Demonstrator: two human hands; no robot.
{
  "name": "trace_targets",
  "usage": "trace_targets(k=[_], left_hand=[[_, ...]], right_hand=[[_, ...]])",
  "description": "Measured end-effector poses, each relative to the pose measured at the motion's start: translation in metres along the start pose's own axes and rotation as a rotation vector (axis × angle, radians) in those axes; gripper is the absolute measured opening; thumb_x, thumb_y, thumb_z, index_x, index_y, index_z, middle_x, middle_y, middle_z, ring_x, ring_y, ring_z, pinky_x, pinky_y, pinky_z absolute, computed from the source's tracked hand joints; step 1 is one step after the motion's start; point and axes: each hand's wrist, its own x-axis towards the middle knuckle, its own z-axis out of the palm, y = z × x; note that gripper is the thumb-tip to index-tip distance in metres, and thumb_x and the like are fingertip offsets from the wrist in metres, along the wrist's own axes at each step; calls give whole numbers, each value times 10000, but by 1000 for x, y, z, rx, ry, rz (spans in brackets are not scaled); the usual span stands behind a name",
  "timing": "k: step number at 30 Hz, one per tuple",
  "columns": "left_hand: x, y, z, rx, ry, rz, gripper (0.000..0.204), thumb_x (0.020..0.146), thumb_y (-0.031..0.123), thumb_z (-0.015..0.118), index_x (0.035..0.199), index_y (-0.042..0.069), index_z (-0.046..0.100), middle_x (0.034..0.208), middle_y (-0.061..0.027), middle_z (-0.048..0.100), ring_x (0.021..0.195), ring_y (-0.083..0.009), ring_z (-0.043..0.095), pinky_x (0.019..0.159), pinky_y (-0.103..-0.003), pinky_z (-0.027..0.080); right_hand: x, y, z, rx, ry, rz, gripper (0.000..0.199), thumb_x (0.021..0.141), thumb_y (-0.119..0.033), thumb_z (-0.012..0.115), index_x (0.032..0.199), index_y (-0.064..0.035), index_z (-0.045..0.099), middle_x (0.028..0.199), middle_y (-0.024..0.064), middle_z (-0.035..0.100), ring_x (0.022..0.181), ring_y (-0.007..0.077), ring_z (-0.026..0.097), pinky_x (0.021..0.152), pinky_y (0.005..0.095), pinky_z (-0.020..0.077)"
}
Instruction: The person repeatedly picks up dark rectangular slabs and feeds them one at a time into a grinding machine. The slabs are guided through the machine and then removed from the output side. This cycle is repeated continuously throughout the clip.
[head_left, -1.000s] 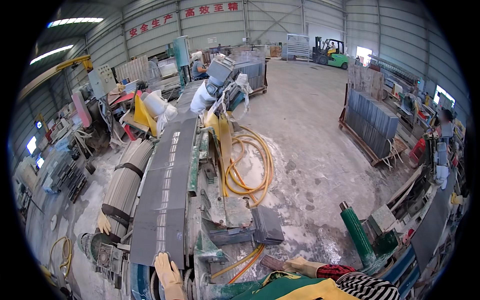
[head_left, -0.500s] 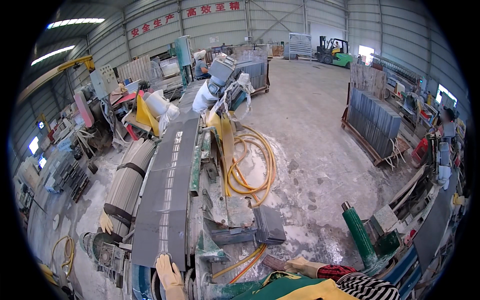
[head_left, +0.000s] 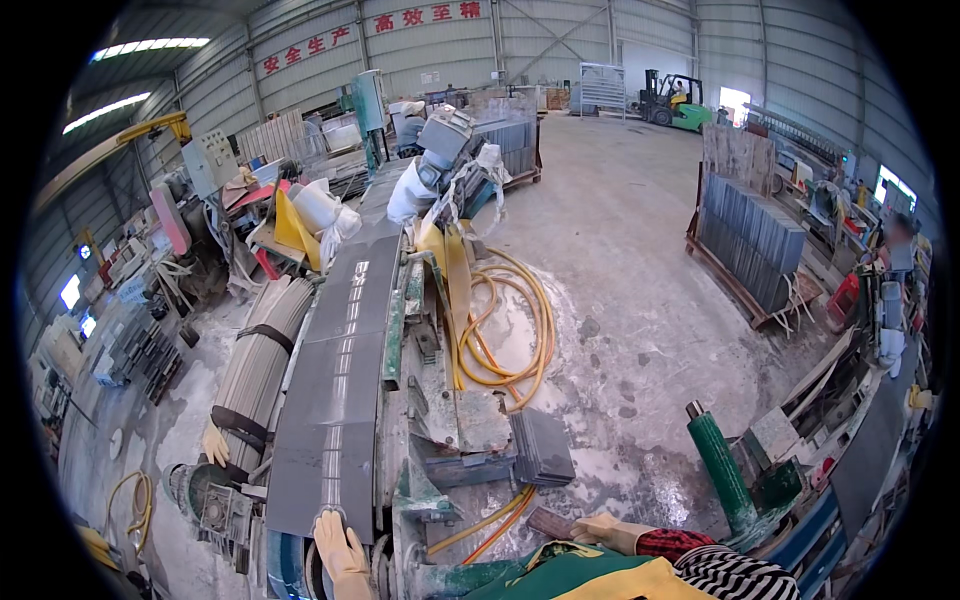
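My left hand, in a pale work glove, lies flat with fingers spread on the near end of a dark grey stone slab. The slab rests on a long green conveyor line that runs away from me, with more dark slabs farther along it. My right hand, gloved too, hangs low beside my body, fingers loosely curled with nothing in them. It is nearest to a small stack of dark grey tiles on the floor.
Yellow hoses coil on the wet concrete right of the line. A green cylinder post stands at lower right. Banded grey strips lie left of the conveyor. A rack of slabs and a forklift stand farther off.
The view has shifted slightly. My left hand has slid a little forward onto the slab's near end; my right hand has stayed put.
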Motion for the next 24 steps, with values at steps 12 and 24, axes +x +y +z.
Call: trace_targets(k=[12,24], left_hand=[[-7,0,-5,14,5,14,442,875,112,586,1294,-25,553,1389,-262,507,1297,-468,435,1127,-518,314],[-14,-1,-6,34,-8,10,450,876,103,593,1309,-11,542,1406,-249,499,1319,-460,417,1144,-512,301]], right_hand=[[10,8,-4,36,29,-7,303,938,-150,648,1114,96,640,1022,241,703,799,320,723,667,344,616],[-2,0,4,1,69,-7,310,948,-165,638,1167,55,638,1033,225,705,797,313,720,636,336,611]])
